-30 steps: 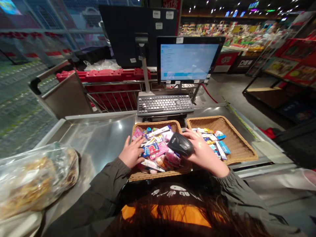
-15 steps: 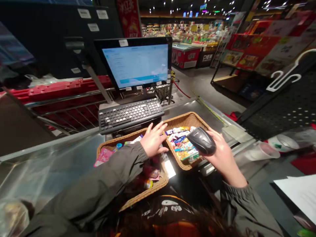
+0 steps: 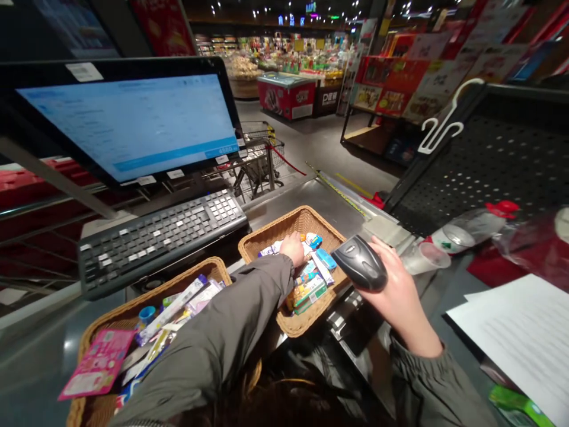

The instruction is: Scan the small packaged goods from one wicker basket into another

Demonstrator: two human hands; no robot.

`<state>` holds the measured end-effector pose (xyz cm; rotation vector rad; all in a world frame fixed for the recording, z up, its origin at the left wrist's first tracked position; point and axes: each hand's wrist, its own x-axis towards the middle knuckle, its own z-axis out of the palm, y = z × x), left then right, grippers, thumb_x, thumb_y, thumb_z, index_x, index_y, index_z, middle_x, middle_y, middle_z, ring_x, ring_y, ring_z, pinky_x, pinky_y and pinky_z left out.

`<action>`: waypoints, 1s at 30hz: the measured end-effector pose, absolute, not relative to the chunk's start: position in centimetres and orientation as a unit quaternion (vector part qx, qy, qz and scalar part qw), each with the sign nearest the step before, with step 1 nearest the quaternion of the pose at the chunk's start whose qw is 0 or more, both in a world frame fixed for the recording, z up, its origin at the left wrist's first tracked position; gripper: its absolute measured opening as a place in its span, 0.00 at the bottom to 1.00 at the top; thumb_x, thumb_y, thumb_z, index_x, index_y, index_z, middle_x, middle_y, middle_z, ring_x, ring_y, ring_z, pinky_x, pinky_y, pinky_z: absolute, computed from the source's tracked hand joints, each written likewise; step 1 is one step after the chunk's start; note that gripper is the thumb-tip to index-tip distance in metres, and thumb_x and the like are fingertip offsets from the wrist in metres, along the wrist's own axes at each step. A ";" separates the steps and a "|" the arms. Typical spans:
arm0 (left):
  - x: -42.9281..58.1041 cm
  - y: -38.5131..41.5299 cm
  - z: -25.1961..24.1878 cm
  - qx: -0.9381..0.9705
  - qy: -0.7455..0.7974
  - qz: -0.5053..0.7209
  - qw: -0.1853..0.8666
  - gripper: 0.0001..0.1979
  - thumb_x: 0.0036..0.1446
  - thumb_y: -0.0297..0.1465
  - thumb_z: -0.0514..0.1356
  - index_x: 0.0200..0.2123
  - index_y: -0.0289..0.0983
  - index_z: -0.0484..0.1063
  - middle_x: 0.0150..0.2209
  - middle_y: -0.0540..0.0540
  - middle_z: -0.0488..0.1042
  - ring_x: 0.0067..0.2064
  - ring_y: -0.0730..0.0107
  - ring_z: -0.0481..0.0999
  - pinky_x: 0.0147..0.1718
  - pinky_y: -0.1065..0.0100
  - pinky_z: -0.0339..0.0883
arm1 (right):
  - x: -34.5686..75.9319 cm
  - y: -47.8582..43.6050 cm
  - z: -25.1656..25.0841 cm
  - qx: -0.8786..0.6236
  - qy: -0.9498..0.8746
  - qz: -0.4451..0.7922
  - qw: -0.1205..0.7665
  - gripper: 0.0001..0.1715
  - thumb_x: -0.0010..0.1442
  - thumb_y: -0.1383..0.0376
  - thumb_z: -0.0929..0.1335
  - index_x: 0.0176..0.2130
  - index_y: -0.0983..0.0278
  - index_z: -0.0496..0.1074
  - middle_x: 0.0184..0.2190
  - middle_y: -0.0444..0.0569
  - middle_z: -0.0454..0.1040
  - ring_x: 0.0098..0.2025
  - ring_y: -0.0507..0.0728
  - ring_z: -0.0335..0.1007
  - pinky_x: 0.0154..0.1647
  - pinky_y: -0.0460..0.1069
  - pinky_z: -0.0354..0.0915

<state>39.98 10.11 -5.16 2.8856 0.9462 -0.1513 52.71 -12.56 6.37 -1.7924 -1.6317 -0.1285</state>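
Note:
My right hand (image 3: pixel 391 279) is wrapped round a black handheld barcode scanner (image 3: pixel 361 264), held at the right rim of a wicker basket (image 3: pixel 306 220). My left hand (image 3: pixel 293 249) reaches down into that basket, among small colourful packets (image 3: pixel 311 287). Its fingertips are hidden in the pile, so I cannot see whether they grip anything. To the left, partly behind my left sleeve, a second wicker basket (image 3: pixel 217 267) holds several long packets (image 3: pixel 178 314), a pink packet (image 3: pixel 98 362) and an item with a blue cap (image 3: pixel 147 314).
A black keyboard (image 3: pixel 164 237) and a lit monitor (image 3: pixel 133 124) stand at the left. Plastic cups (image 3: pixel 427 258), a bottle with a red cap (image 3: pixel 482 222) and printed sheets (image 3: pixel 515 332) lie at the right. A white hanger (image 3: pixel 444 127) hangs on a black perforated panel (image 3: pixel 502 142).
My left hand has moved from above the left basket into the packets of the right one. The view has shifted, showing the left basket's contents more fully. The scanner stays in my right hand.

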 end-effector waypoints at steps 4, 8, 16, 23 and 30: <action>40.3 10.6 -6.0 0.936 0.342 -0.055 0.068 0.25 0.58 0.45 0.61 0.51 0.34 0.75 0.54 0.30 0.74 0.56 0.47 0.74 0.53 0.58 0.67 | 53.4 -12.4 6.3 -0.694 -0.623 -0.043 0.358 0.24 0.58 0.59 0.71 0.53 0.59 0.69 0.55 0.58 0.72 0.67 0.73 0.58 0.66 0.75 0.54; 40.4 11.1 -5.9 0.927 0.361 -0.064 0.079 0.23 0.53 0.40 0.66 0.49 0.34 0.75 0.50 0.33 0.76 0.52 0.49 0.77 0.49 0.60 0.70 | 53.6 -12.0 6.3 -0.683 -0.633 -0.047 0.361 0.23 0.59 0.58 0.71 0.52 0.60 0.69 0.55 0.59 0.72 0.67 0.73 0.58 0.65 0.75 0.55; 39.2 11.1 -1.4 0.947 0.315 -0.029 0.061 0.24 0.51 0.33 0.66 0.51 0.28 0.74 0.63 0.29 0.65 0.63 0.46 0.67 0.58 0.58 0.65 | 53.1 -11.6 6.7 -0.677 -0.636 -0.048 0.367 0.22 0.58 0.58 0.71 0.51 0.61 0.70 0.54 0.60 0.72 0.66 0.73 0.59 0.65 0.74 0.57; 32.1 10.6 7.1 0.972 0.212 0.100 -0.012 0.12 0.55 0.32 0.62 0.40 0.32 0.77 0.71 0.37 0.53 0.71 0.49 0.54 0.68 0.51 0.50 | 50.4 -11.1 7.8 -0.655 -0.661 -0.063 0.360 0.19 0.59 0.58 0.70 0.49 0.63 0.72 0.55 0.61 0.71 0.67 0.73 0.58 0.66 0.73 0.54; 21.8 9.0 12.0 0.911 0.178 0.338 -0.156 0.16 0.61 0.44 0.60 0.40 0.37 0.74 0.70 0.36 0.56 0.72 0.53 0.51 0.68 0.49 0.48 | 45.6 -10.1 10.8 -0.582 -0.724 -0.094 0.360 0.19 0.59 0.60 0.68 0.50 0.62 0.71 0.56 0.61 0.70 0.68 0.75 0.55 0.65 0.77 0.51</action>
